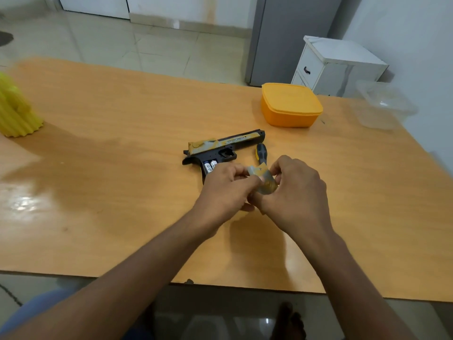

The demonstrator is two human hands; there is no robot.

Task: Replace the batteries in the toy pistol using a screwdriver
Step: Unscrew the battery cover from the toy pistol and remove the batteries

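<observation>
Pale floor tiles and a white drawer unit (326, 67) lie beyond a wooden desk (110, 148), seen from the head camera. Near the desk's middle the toy pistol (220, 149) lies on its side, barrel pointing right and far, its handle compartment uncovered with two batteries (210, 166) showing inside. Just right of it rests the screwdriver (261, 154), black and yellow handle, untouched. Nearer, both hands meet above the desk: the left hand (226, 190) and the right hand (293, 192) each pinch the loose battery cover (263, 179) between curled fingers, so each grip is grasping that cover. An orange lidded box (290, 105) sits farther right, a clear tub (384, 104) at the far right edge, and a yellow ribbed object (17, 106) at the far left.

Judging by this, the cover is off and cells are seated; refitting the cover and screwing it down appear to remain.
</observation>
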